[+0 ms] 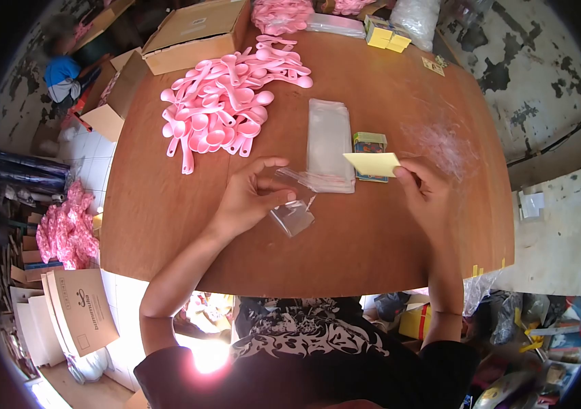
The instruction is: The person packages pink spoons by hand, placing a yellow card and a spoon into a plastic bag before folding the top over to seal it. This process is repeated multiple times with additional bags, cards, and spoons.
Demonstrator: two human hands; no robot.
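My left hand pinches a clear plastic bag between thumb and fingers above the table's near middle. Between thumb and forefinger, my right hand grips a pale yellow card, held up and tilted. Under that card lies a small stack of printed cards, partly covered by it. A pile of flat clear plastic bags rests just left of the stack. Farther left spreads a big heap of pink plastic spoons.
On the brown table, a cardboard box stands at the back left. Yellow card stacks and a bundle of clear plastic sit at the back. Thin plastic strands lie at right. A person in blue sits far left.
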